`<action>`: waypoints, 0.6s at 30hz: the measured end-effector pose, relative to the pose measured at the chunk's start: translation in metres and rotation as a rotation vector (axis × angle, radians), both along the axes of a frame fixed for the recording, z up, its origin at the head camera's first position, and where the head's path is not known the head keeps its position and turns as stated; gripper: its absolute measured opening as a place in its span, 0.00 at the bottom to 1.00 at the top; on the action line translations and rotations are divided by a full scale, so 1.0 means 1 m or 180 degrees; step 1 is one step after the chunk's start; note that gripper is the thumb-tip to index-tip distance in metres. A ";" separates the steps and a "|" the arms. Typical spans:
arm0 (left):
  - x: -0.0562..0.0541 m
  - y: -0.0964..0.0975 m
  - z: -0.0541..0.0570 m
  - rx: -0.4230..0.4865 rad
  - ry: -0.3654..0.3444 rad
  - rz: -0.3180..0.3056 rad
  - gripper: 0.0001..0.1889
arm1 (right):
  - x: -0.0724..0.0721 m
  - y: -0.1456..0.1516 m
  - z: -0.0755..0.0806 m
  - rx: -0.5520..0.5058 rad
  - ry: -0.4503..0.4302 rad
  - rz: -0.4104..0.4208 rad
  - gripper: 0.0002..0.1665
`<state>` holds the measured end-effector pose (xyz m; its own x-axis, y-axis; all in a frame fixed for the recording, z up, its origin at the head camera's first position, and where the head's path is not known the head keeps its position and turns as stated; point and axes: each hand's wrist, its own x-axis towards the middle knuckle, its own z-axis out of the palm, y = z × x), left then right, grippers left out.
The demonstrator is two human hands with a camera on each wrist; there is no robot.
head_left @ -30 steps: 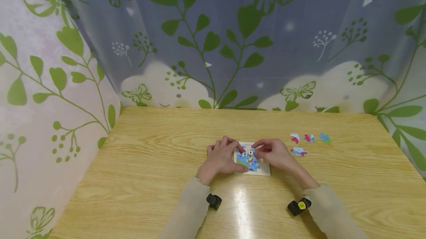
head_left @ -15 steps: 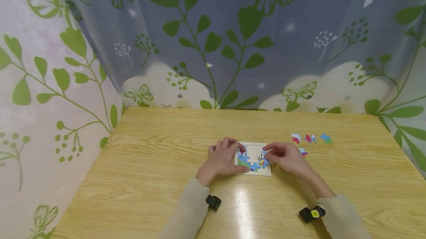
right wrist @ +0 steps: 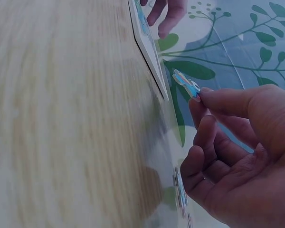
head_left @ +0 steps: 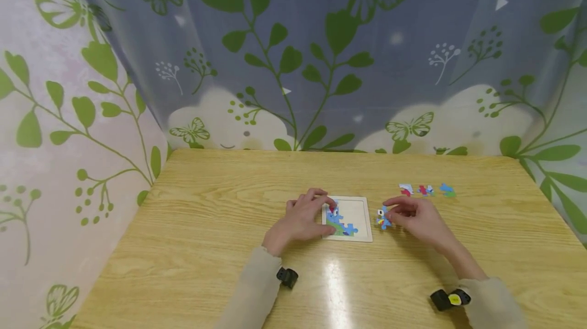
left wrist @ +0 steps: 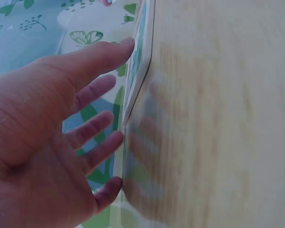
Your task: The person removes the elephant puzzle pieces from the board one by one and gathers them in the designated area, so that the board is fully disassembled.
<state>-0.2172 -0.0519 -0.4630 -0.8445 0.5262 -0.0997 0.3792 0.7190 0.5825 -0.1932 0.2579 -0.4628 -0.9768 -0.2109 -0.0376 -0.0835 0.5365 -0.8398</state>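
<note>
A square puzzle board lies on the table, with joined blue and green pieces along its left and lower part; the rest of its base is bare. My left hand rests at the board's left side, its thumb straight on the lower edge and its index finger over the upper left. In the left wrist view the other fingers of the left hand are spread and relaxed beside the board. Just right of the board, my right hand pinches a blue jigsaw puzzle piece with an eye printed on it, held tilted up between thumb and index finger.
Loose pieces lie beyond the right hand: a white and red one, a red and blue one, and a blue and green one. A patterned curtain hangs along the table's back edge.
My right hand has lifted the eye piece out of the board's middle and carried it right, past the board's edge. The left hand has stayed at the board.
</note>
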 end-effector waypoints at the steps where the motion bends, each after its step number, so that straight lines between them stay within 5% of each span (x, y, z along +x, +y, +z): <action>1: 0.000 -0.001 0.000 0.0027 0.0005 -0.0011 0.22 | 0.001 0.002 0.001 -0.0009 0.0007 -0.0006 0.18; 18: 0.002 -0.003 0.000 -0.0187 0.0089 -0.0051 0.14 | 0.010 0.033 0.004 0.0151 0.0107 -0.0153 0.18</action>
